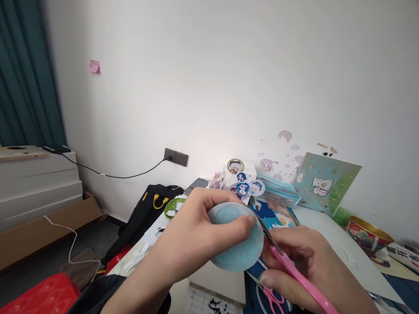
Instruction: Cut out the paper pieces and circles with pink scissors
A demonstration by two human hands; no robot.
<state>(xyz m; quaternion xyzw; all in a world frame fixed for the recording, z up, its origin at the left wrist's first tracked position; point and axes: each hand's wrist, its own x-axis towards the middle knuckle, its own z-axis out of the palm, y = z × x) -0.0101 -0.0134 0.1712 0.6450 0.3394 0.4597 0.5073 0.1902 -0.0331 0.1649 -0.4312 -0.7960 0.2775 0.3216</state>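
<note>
My left hand (199,231) pinches a round light-blue disc (240,253) with a pale rim, thumb on its face and fingers behind. It looks like paper or thin card. My right hand (304,257) is closed round the pink handle of a pair of scissors (294,272). Their metal blades lie along the disc's upper right edge; whether they are parted there I cannot tell. Under my right hand, a second pair of pink-handled scissors (272,298) lies on the table.
Round cartoon stickers (256,188) and a zip bag (278,190) stand by the wall. To the right are a picture card (324,183) and a round tin (369,231). A black bag (144,218) and a red stool (42,294) are at left. Dark scraps (216,304) lie on a gridded mat.
</note>
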